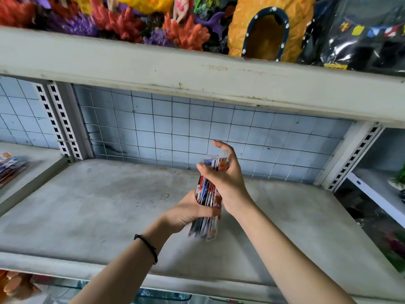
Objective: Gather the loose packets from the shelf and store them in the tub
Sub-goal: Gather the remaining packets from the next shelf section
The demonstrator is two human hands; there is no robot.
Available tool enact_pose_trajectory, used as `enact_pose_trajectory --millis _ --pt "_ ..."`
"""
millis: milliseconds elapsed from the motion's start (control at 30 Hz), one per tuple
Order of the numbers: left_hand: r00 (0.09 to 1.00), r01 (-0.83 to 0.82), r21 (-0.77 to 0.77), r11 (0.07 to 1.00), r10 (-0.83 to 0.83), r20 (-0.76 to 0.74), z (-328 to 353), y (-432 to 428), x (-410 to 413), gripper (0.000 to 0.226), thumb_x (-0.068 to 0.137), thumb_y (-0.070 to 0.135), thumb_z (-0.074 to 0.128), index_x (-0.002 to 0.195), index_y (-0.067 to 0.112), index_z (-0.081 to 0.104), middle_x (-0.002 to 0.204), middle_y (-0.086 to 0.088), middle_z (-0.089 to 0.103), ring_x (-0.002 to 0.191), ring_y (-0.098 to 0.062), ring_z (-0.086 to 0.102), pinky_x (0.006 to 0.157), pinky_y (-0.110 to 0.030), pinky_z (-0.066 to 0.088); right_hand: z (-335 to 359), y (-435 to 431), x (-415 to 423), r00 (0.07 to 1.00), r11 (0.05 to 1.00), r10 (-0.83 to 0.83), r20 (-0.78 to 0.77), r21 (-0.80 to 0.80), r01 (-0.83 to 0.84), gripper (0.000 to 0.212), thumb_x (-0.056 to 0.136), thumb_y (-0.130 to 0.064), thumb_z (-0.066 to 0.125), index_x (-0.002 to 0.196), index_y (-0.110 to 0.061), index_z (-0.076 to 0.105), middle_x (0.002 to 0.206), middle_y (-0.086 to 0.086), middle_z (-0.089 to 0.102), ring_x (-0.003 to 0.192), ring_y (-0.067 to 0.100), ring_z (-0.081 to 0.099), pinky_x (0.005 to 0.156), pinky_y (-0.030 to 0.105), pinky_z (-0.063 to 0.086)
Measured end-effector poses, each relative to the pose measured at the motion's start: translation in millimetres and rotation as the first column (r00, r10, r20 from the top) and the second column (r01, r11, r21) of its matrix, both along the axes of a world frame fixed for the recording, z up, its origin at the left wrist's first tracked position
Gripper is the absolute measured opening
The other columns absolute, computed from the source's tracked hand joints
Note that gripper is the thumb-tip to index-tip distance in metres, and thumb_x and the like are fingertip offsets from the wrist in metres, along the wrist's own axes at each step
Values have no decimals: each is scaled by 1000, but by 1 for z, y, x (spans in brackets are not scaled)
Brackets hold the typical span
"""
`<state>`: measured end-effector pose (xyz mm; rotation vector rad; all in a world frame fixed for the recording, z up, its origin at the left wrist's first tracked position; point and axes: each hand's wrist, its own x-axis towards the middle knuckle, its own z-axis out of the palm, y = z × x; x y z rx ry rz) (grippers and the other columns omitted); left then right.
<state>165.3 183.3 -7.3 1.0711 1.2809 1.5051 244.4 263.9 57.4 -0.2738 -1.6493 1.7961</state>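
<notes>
Packets (pixel 207 195) sit bunched upright in one stack over the grey shelf (pixel 92 205), left hand (pixel 188 212) wrapped round the bottom, right hand (pixel 223 178) pinching the top. More packets (pixel 9 166) lie far left. Coral decorations (pixel 122 20) and an orange cave ornament (pixel 269 27) sit above. Print's too blurry to read.

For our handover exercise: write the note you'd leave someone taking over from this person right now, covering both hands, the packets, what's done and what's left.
Left hand grips the lower part of the packets; right hand holds their top.
The stack is held upright over the shelf.
Done: this bay's packets are gathered in hand.
Left: put them in the tub, which is not in view. Other packets lie in the next bay to the left.
</notes>
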Motion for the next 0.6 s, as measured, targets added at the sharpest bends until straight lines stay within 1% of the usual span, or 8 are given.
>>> enact_pose_trajectory --millis 100,200,267,300,367,433,500,600 --pt "998 -48 14 999 48 -38 7 3 -6 43 58 14 76 95 2 57 85 -15 58 81 -25 56 82 -40 49 11 3 -4 998 999 49 -29 22 -48 58 68 -5 75 113 -32 51 85 0 68 78 11 66 73 26 54" --pt "995 -77 38 996 79 -54 3 5 -8 41 61 12 78 96 1 60 88 -15 63 84 -26 60 86 -43 50 14 5 -7 996 993 83 -9 87 -82 69 67 -5 75 123 -31 45 103 9 63 86 15 64 83 30 54" --pt "995 -95 36 995 96 -18 -7 5 -5 42 61 9 78 99 4 63 94 -15 67 90 -28 64 90 -44 52 6 4 -7 993 990 109 32 85 -112 80 67 1 77 130 -30 38 108 14 59 89 21 60 88 34 52" --pt "995 -104 36 994 104 0 -12 5 -3 41 61 9 78 100 8 64 96 -14 68 93 -27 64 90 -43 53 2 3 -6 991 990 124 41 69 -127 82 68 6 76 131 -28 36 105 16 58 88 24 59 86 32 52" --pt "994 -110 30 994 110 -5 -17 4 -2 40 62 7 77 100 13 65 96 -10 70 93 -24 65 87 -37 54 -2 2 -4 989 989 134 64 52 -138 78 72 11 73 130 -28 37 101 16 57 86 20 58 80 25 52" --pt "996 -86 13 996 86 -24 -16 3 -1 40 65 -1 73 102 8 63 94 -7 71 91 -21 66 83 -32 54 -3 4 -4 984 985 159 79 52 -163 71 74 12 70 128 -23 40 96 17 58 83 16 59 77 22 54" --pt "997 -68 -6 998 68 -23 -13 2 -1 36 66 -6 69 100 3 61 86 -3 72 82 -16 68 74 -25 54 -2 5 -8 983 985 154 101 68 -161 64 73 8 72 123 -21 46 90 15 59 77 16 60 73 24 53" --pt "999 -49 -55 997 48 -25 -6 -1 1 33 61 4 71 91 2 59 72 -2 67 63 -12 64 59 -21 51 0 9 -16 989 997 17 147 77 -29 47 74 2 72 109 -25 57 81 5 57 68 14 55 64 25 50"
